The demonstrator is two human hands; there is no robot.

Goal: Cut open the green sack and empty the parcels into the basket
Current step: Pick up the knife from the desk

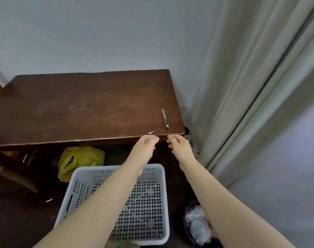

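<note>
A white perforated basket [159, 230] stands on the dark floor below me, with nothing large inside it. A yellow-green sack [79, 161] lies crumpled under the brown table [72, 108], just beyond the basket's far left corner. A slim metal cutter [165, 118] rests on the table near its right front corner. My left hand [146, 146] and my right hand [179, 147] reach side by side to the table's front edge, just below the cutter, fingers curled downward. Neither hand holds anything that I can see.
A grey-green curtain [251, 86] hangs at the right, close to the table's corner. A dark bag with crumpled plastic [197, 224] sits on the floor right of the basket. A small white scrap [49, 200] lies on the floor at left.
</note>
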